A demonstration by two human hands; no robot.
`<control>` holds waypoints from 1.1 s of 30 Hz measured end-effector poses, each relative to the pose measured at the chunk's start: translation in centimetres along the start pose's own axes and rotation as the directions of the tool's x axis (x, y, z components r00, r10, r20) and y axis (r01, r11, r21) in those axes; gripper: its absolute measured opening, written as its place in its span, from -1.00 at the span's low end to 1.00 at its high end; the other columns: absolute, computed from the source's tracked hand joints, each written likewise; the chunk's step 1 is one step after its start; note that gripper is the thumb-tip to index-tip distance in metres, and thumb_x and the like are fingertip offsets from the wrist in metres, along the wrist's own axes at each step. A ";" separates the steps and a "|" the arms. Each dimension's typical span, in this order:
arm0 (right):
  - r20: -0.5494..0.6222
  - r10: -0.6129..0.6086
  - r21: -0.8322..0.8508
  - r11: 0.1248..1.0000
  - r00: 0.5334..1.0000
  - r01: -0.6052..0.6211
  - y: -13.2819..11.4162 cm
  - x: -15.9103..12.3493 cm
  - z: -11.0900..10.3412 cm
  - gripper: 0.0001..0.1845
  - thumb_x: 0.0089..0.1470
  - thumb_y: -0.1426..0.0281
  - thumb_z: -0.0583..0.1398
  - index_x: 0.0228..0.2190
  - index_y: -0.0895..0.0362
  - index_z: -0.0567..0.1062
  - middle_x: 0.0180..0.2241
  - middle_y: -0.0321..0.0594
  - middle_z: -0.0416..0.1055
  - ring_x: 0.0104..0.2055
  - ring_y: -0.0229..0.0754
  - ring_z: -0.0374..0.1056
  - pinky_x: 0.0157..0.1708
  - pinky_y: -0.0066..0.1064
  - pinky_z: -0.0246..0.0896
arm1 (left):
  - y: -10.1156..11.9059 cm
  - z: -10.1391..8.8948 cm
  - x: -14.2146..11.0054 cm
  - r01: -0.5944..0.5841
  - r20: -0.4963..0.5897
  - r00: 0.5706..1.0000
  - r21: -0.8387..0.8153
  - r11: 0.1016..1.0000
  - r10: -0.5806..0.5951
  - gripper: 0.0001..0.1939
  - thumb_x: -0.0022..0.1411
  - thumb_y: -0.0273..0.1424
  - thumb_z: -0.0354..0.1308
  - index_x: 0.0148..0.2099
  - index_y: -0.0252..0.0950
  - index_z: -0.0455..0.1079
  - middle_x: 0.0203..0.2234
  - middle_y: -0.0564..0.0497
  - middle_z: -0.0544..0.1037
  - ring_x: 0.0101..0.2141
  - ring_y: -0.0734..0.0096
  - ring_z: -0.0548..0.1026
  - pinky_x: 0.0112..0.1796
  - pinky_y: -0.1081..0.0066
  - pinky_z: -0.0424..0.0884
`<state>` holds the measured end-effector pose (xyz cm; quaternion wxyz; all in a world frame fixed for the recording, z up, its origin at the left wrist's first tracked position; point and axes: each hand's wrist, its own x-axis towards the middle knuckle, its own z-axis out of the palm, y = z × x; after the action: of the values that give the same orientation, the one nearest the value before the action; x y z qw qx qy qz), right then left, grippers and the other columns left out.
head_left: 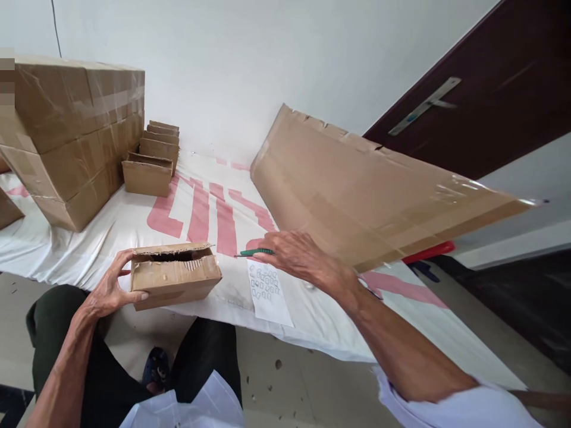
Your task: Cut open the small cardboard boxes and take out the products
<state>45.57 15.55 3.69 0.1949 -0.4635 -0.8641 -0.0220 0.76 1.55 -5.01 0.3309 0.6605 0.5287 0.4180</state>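
My left hand [109, 291] grips the left end of a small brown cardboard box [176, 274], thumb under and fingers over its top edge. The box has a torn-open top and rests on the edge of a white sheet with red lettering [209, 214]. My right hand [297, 255] reaches across the sheet, its fingers closed on a green pen or knife [252, 252] that points left. Just under this hand lies a white paper slip [267, 294] with small printed marks.
A big flattened cardboard sheet [366, 184] slants up on the right. Large taped cartons [75, 131] stand at the left, with a row of small open boxes [154, 160] beside them. A dark door [482, 89] is at the back right. Something red [430, 251] lies under the cardboard.
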 end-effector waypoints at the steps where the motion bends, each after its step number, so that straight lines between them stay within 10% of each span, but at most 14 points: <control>1: 0.015 -0.001 0.007 1.000 1.000 0.001 0.7 -0.7 0.5 -0.61 0.37 -0.02 0.22 -0.27 -0.03 0.69 -0.37 -0.19 0.56 -0.26 -0.07 0.45 -0.29 -0.30 0.14 | 0.0 0.0 0.0 -0.003 0.004 1.000 0.008 1.000 0.003 -0.17 0.05 -0.15 0.51 0.34 -0.05 0.34 0.30 -0.15 0.34 0.30 -0.22 0.37 0.20 -0.22 0.48; 12: -0.014 0.294 0.307 0.911 0.956 -0.275 -3.6 -7.8 15.7 -0.66 0.39 0.25 0.08 -0.03 0.11 0.57 -0.18 -0.07 0.52 -0.13 -0.01 0.48 -0.10 -0.20 0.42 | 0.8 -0.7 0.1 0.009 0.062 0.998 0.057 0.998 -0.013 0.05 0.06 -0.21 0.54 0.52 0.02 0.15 0.40 -0.19 0.25 0.38 -0.28 0.30 0.23 -0.23 0.45; 17: -0.181 0.123 0.493 0.870 0.976 -0.018 -6.1 -4.6 11.6 -0.64 0.46 0.24 0.06 0.03 0.07 0.58 -0.02 -0.02 0.55 0.06 0.05 0.47 0.08 -0.07 0.44 | 1.1 -0.7 0.3 -0.006 0.059 0.998 0.030 1.000 0.004 0.08 0.03 -0.26 0.55 0.53 -0.01 0.15 0.40 -0.21 0.26 0.38 -0.29 0.30 0.24 -0.22 0.46; 22: -0.112 -0.174 0.424 0.882 0.978 0.206 -10.0 -1.8 7.1 -0.74 0.31 0.31 0.30 0.01 0.05 0.58 -0.06 -0.05 0.54 0.03 0.07 0.44 0.06 -0.03 0.44 | 1.2 -0.4 0.0 0.005 0.040 0.999 0.020 1.000 -0.006 0.11 0.03 -0.23 0.56 0.54 0.00 0.13 0.43 -0.22 0.22 0.39 -0.29 0.30 0.22 -0.18 0.49; 33: -0.166 -0.368 0.348 0.847 0.915 0.403 -12.8 -6.4 5.6 -0.90 0.33 0.44 0.24 -0.29 0.04 0.51 -0.25 -0.15 0.53 -0.16 -0.04 0.43 -0.11 -0.17 0.40 | 1.3 0.2 -0.3 -0.038 0.011 0.999 0.022 0.999 0.037 0.01 0.09 -0.19 0.53 0.50 -0.05 0.17 0.37 -0.23 0.27 0.35 -0.22 0.35 0.19 -0.13 0.51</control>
<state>36.55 4.44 -1.96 0.3115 -0.2332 -0.9175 0.0830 1.45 0.99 -3.98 0.3186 0.6762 0.5189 0.4148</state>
